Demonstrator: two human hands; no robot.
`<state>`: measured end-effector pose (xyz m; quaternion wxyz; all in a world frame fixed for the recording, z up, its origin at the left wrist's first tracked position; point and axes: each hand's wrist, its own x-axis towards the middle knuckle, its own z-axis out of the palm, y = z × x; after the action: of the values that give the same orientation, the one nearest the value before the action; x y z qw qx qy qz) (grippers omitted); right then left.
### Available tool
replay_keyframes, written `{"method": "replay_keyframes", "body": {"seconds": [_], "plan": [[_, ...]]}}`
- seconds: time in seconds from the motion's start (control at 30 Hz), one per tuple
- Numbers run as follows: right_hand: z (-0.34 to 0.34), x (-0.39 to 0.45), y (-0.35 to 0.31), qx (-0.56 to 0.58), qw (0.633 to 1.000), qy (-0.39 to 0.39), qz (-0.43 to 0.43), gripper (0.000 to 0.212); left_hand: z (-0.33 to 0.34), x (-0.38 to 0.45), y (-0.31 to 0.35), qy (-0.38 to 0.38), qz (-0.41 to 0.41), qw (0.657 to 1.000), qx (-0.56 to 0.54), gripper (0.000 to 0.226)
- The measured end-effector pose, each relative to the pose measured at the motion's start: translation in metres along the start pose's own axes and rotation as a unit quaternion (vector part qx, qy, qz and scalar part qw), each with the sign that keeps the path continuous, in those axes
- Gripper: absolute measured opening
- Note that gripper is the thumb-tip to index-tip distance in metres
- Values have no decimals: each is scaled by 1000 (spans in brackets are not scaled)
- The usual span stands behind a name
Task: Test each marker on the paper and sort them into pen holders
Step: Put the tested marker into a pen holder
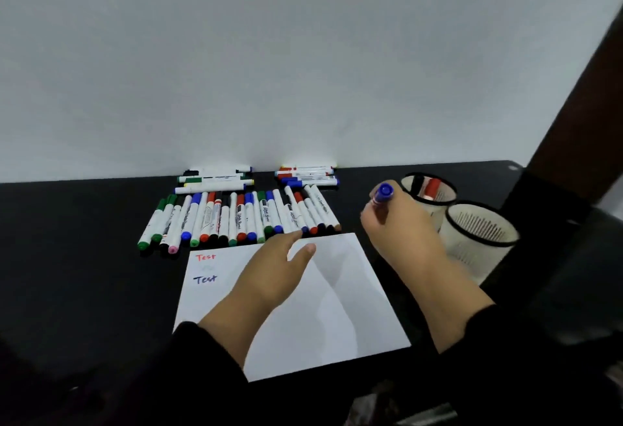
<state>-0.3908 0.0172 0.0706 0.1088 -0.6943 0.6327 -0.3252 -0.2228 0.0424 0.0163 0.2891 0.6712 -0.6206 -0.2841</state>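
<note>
A white sheet of paper (340, 297) lies on the black table, with "Test" written on it in red and in blue at its upper left. My left hand (273, 270) rests flat on the paper, fingers straight, pointing toward the row of markers (236, 216). My right hand (401, 226) grips a blue-capped marker (384, 193), cap end up, just left of the far pen holder (435, 204), which has a red marker in it. The near pen holder (478, 233) stands beside it; its inside is hard to see.
More markers lie sideways in two small piles (215, 179) (308, 176) against the white wall. A dark wooden post (580, 95) rises at the right behind the holders. The table's right edge is close to the holders.
</note>
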Motion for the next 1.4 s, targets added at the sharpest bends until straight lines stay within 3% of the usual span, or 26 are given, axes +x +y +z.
{"method": "replay_keyframes", "body": {"seconds": [0.2, 0.43, 0.87, 1.4], "plan": [[-29, 19, 38, 73, 993, 92, 26, 2, 37, 32, -20, -44, 14, 987, 152, 73], [-34, 39, 57, 50, 991, 115, 39, 6, 47, 38, -32, -19, 33, 981, 190, 76], [-22, 83, 68, -25, 993, 21, 113, 24, 51, 40, -35, 13, 46, 980, 191, 75], [-29, 86, 70, -27, 992, 0, 121, 32, 51, 40, -35, 7, 38, 980, 194, 75]]}}
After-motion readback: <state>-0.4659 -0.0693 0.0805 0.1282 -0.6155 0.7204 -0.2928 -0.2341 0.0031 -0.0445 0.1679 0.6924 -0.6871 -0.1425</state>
